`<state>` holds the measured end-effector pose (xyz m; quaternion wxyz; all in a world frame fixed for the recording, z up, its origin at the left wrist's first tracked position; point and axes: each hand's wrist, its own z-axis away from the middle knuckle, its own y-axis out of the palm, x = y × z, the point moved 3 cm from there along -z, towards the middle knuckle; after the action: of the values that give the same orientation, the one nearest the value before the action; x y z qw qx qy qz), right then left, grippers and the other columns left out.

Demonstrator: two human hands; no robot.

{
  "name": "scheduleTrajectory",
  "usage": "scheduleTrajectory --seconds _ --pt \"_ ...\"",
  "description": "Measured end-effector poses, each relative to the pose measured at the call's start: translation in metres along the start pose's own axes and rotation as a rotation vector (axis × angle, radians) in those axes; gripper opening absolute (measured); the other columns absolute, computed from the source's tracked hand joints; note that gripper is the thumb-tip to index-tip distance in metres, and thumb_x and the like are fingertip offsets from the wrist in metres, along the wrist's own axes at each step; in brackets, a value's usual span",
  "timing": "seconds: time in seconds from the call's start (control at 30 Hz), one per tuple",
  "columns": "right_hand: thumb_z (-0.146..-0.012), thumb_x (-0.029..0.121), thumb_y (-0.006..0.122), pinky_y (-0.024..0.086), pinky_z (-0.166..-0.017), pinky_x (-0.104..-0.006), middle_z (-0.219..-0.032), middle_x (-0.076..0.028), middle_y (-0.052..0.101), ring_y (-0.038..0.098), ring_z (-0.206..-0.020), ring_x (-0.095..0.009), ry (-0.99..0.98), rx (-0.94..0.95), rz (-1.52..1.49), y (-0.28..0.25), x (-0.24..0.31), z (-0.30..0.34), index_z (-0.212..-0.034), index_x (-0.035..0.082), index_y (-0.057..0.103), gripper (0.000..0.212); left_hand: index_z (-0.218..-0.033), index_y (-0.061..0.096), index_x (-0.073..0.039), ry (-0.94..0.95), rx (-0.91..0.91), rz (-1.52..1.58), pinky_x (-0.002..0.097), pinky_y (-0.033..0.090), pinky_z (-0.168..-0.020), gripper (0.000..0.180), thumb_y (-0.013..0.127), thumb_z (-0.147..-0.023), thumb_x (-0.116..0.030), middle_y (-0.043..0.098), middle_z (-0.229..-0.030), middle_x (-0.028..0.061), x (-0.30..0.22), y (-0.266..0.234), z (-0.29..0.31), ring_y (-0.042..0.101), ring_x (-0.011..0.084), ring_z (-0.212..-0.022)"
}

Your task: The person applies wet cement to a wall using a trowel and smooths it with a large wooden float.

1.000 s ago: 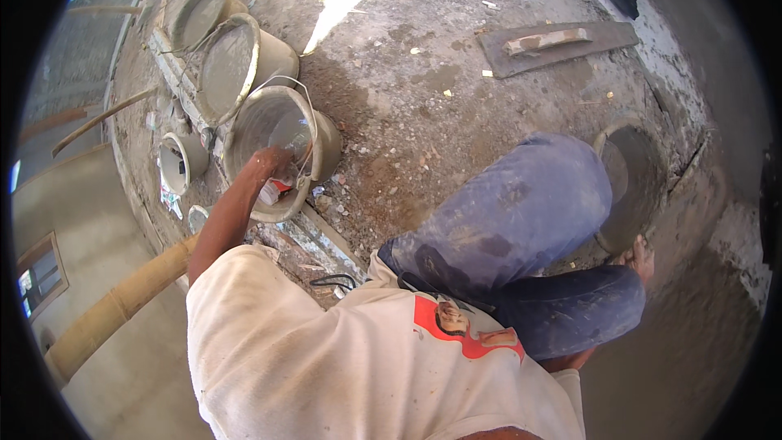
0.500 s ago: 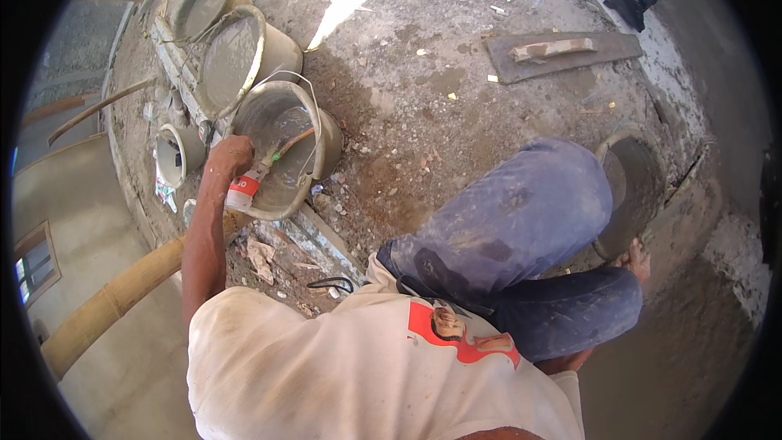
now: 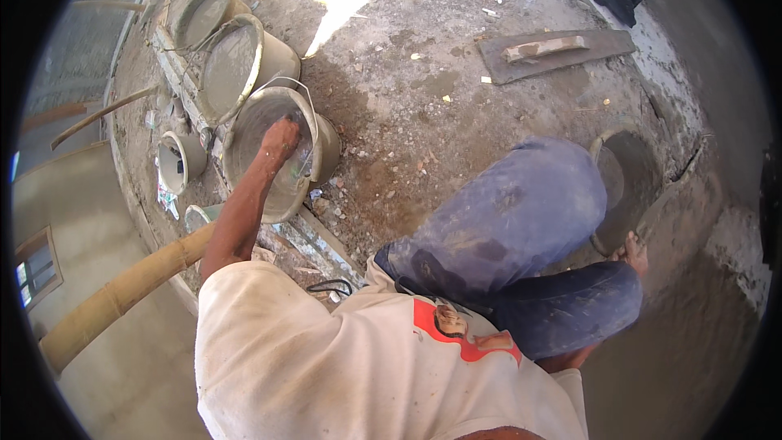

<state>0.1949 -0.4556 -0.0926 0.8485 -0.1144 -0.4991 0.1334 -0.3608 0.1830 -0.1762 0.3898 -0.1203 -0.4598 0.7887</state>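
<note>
Fingers curled inward on the left hand (image 3: 279, 140), reaching inside the near bucket (image 3: 329, 151), though its palm is hidden, so whether it grips anything cannot be told; the right hand (image 3: 634, 256) is close by the lower rim of the right-hand bucket (image 3: 643, 179), its hold likewise unclear; a second bucket (image 3: 282, 57), just beside the near one, already contains grey material; work at the near bucket looks under way, not finished, how much remains being impossible to judge; the wooden-handled float (image 3: 562, 46) lies on the ground, unused.
</note>
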Motion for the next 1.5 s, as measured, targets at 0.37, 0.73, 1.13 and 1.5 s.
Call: scheduleTrajectory --seconds 0.37,0.73,1.13,1.5 --pt "-0.094 0.019 0.081 0.037 -0.043 -0.0282 -0.067 -0.001 0.05 0.047 -0.049 -0.011 0.042 -0.014 -0.021 0.007 0.001 0.024 -0.135 0.003 0.048 0.055 -0.106 0.071 -0.002 -0.035 -0.624 0.566 0.0449 0.053 -0.08 0.017 0.073 -0.089 -0.002 0.066 -0.099 0.018 0.024 -0.024 0.108 0.067 0.037 -0.092" --pt "-0.092 0.013 0.08 0.034 -0.045 -0.0264 -0.069 0.0 0.055 0.047 -0.054 -0.007 -0.126 -0.027 -0.149 0.014 0.021 0.015 -0.107 0.001 0.064 0.025 -0.112 0.064 0.0 0.382 -0.672 0.395 0.0417 0.05 -0.082 0.013 0.062 -0.099 -0.001 0.059 -0.102 0.0156 -0.129 -0.251 0.117 0.06 0.0331 -0.093" --pt "-0.095 0.013 0.076 0.035 -0.043 -0.0269 -0.063 0.0 0.054 0.047 -0.047 -0.007 -0.012 -0.098 -0.093 -0.001 0.009 0.04 -0.099 0.004 0.061 0.018 -0.104 0.06 -0.005 1.333 -0.411 -0.155 0.0493 0.054 -0.079 0.011 0.066 -0.095 -0.008 0.055 -0.101 0.0162 -0.472 -0.329 -0.044 0.064 0.0375 -0.097" --pt "-0.099 0.024 0.073 0.033 -0.045 -0.0276 -0.063 0.001 0.052 0.044 -0.049 -0.007 0.052 -0.179 -0.273 -0.039 -0.019 0.055 -0.109 0.0 0.064 0.027 -0.116 0.058 -0.002 0.815 -0.264 0.655 0.0445 0.053 -0.086 0.025 0.057 -0.102 -0.023 0.057 -0.109 0.016 -0.353 -0.26 -0.034 0.061 0.035 -0.102"
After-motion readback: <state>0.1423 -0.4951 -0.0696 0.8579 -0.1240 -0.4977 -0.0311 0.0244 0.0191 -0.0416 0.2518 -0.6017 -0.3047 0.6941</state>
